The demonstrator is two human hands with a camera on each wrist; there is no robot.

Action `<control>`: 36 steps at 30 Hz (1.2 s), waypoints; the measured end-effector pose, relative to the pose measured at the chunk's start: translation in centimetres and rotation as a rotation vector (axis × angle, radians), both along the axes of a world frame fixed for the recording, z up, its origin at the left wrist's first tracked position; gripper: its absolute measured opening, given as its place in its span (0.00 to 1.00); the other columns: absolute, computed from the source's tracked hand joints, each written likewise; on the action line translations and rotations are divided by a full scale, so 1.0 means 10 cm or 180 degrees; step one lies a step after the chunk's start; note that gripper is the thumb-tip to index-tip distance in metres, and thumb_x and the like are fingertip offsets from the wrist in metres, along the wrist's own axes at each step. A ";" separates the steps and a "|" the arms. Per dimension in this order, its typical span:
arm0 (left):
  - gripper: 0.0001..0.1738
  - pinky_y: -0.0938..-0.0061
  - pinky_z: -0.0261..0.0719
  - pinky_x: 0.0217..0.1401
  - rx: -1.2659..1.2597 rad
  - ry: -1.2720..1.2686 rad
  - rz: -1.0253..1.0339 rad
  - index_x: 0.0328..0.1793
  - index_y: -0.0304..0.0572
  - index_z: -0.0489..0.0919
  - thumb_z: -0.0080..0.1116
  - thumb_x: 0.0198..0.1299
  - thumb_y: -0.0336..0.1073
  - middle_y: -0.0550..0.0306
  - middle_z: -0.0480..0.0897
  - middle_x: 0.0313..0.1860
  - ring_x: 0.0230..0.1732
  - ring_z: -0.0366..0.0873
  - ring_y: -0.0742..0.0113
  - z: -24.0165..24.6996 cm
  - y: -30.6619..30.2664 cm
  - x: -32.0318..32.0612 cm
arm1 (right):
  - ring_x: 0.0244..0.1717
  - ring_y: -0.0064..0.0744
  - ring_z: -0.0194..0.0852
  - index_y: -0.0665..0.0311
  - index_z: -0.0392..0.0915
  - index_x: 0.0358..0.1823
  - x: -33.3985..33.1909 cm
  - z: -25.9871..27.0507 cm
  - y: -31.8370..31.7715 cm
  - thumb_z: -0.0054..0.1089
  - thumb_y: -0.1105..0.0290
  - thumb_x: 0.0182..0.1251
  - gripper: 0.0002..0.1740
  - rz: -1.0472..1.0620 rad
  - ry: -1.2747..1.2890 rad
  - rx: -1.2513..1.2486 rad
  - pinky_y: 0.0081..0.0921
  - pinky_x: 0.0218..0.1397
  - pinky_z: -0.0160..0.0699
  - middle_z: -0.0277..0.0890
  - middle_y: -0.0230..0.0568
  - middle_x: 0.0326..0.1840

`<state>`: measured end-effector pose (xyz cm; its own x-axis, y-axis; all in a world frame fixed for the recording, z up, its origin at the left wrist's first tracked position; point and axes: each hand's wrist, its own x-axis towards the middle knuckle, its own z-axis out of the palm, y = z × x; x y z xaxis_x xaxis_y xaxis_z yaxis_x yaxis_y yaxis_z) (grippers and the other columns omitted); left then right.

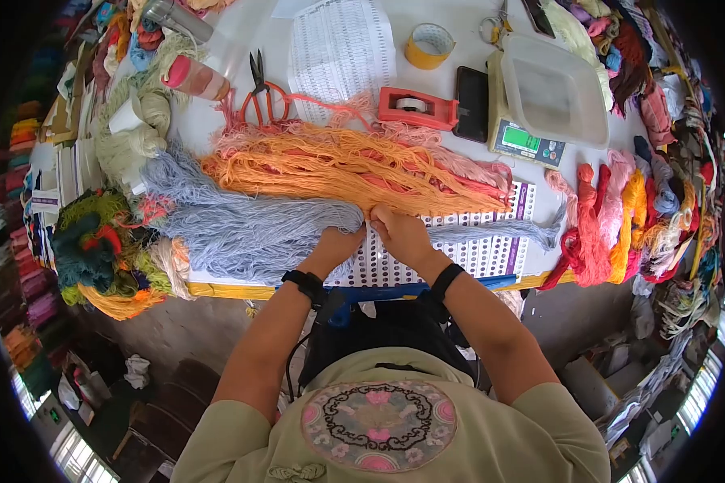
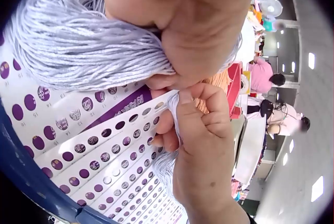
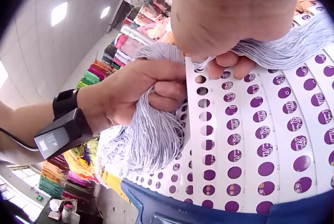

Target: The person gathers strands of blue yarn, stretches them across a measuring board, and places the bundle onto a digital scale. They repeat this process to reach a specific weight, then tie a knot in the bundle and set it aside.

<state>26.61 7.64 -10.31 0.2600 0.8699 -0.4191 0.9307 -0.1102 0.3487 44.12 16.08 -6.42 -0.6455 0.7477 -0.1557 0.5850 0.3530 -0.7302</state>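
Note:
A thick hank of pale blue yarn (image 1: 250, 229) lies across the left half of the table. My left hand (image 1: 340, 246) grips its right end with curled fingers; the strands bulge out below the fist (image 3: 151, 85) in the right wrist view. A white punched card strip (image 3: 200, 130) stands on edge between both hands, its top end at the left fingertips. My right hand (image 1: 403, 237) pinches a thin pale blue bundle (image 2: 176, 114) at that end, thumb over the strands. This bundle trails rightward over more punched cards (image 3: 261, 125) with purple dots.
Orange yarn (image 1: 314, 169) lies just beyond the hands. Behind it are orange-handled scissors (image 1: 258, 92), a red tape dispenser (image 1: 417, 109), a phone (image 1: 471, 103) and a scale (image 1: 524, 141) bearing a plastic tub (image 1: 556, 88). Coloured skeins (image 1: 596, 217) hang at right.

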 end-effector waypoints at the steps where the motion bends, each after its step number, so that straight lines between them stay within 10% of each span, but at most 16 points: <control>1: 0.20 0.66 0.81 0.38 0.0162 -0.0015 -0.0005 0.60 0.57 0.75 0.54 0.62 0.45 0.48 0.83 0.37 0.33 0.84 0.53 -0.04 -0.02 0.00 | 0.27 0.48 0.78 0.55 0.69 0.39 0.01 0.03 0.01 0.55 0.64 0.67 0.06 0.0013 -0.0006 -0.0001 0.41 0.29 0.74 0.76 0.44 0.23; 3: 0.19 0.65 0.81 0.37 0.0323 -0.0030 -0.0001 0.60 0.59 0.76 0.54 0.62 0.45 0.48 0.82 0.37 0.32 0.83 0.53 -0.06 -0.03 -0.02 | 0.28 0.49 0.78 0.55 0.70 0.39 0.04 0.10 0.03 0.55 0.65 0.67 0.06 -0.0001 0.0182 -0.0352 0.41 0.29 0.74 0.76 0.44 0.23; 9: 0.21 0.61 0.80 0.40 -0.1895 -0.1994 0.2769 0.62 0.57 0.73 0.52 0.62 0.44 0.49 0.82 0.39 0.35 0.83 0.52 0.24 0.14 -0.03 | 0.32 0.49 0.79 0.56 0.72 0.42 0.02 0.07 -0.03 0.57 0.66 0.66 0.07 -0.0136 0.0283 -0.0252 0.41 0.32 0.75 0.78 0.46 0.28; 11: 0.21 0.61 0.80 0.44 -0.1292 -0.0693 0.0648 0.62 0.57 0.72 0.50 0.63 0.44 0.51 0.83 0.40 0.41 0.83 0.52 0.18 0.14 -0.08 | 0.32 0.50 0.79 0.56 0.71 0.44 0.05 0.08 -0.07 0.58 0.66 0.65 0.09 -0.0152 0.0350 -0.0210 0.41 0.34 0.75 0.78 0.46 0.29; 18: 0.20 0.58 0.80 0.45 -0.1032 -0.0716 0.0324 0.62 0.59 0.72 0.47 0.65 0.44 0.50 0.83 0.42 0.43 0.83 0.51 0.00 0.03 -0.11 | 0.34 0.53 0.79 0.56 0.68 0.52 0.09 0.10 -0.03 0.63 0.63 0.61 0.20 0.0266 0.0307 -0.0118 0.42 0.38 0.76 0.79 0.48 0.33; 21: 0.19 0.64 0.80 0.29 0.1081 0.0308 -0.0234 0.59 0.49 0.76 0.51 0.64 0.42 0.52 0.85 0.31 0.26 0.82 0.57 -0.08 -0.11 -0.39 | 0.37 0.53 0.79 0.57 0.69 0.51 0.10 0.11 0.05 0.64 0.62 0.61 0.20 0.0380 -0.0075 -0.0494 0.42 0.39 0.76 0.79 0.48 0.34; 23: 0.13 0.72 0.77 0.25 -0.0747 -0.1651 0.2991 0.50 0.40 0.80 0.54 0.63 0.38 0.55 0.85 0.29 0.21 0.78 0.68 0.30 0.04 -0.61 | 0.38 0.52 0.79 0.57 0.70 0.50 0.09 0.21 0.08 0.63 0.62 0.60 0.19 0.0298 -0.0098 -0.0633 0.42 0.40 0.76 0.79 0.49 0.35; 30: 0.07 0.79 0.70 0.24 -0.0676 -0.3359 0.3748 0.36 0.36 0.81 0.59 0.62 0.33 0.61 0.80 0.24 0.20 0.71 0.76 0.62 0.13 -0.55 | 0.34 0.52 0.80 0.55 0.71 0.47 0.06 0.09 0.05 0.62 0.59 0.62 0.16 0.0202 0.0029 -0.0447 0.44 0.38 0.76 0.79 0.48 0.30; 36: 0.07 0.80 0.69 0.25 0.0210 -0.2988 0.4046 0.39 0.40 0.82 0.67 0.55 0.32 0.62 0.81 0.28 0.23 0.71 0.77 0.55 0.13 -0.31 | 0.34 0.52 0.80 0.55 0.70 0.48 0.05 0.05 0.04 0.60 0.58 0.63 0.16 0.0149 0.0148 -0.0431 0.44 0.37 0.75 0.79 0.48 0.28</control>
<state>23.50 8.92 -4.77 -0.4888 0.7224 -0.4891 -0.1121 0.5040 0.8564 44.66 16.46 -5.92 -0.6881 0.6907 -0.2223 0.5346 0.2755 -0.7989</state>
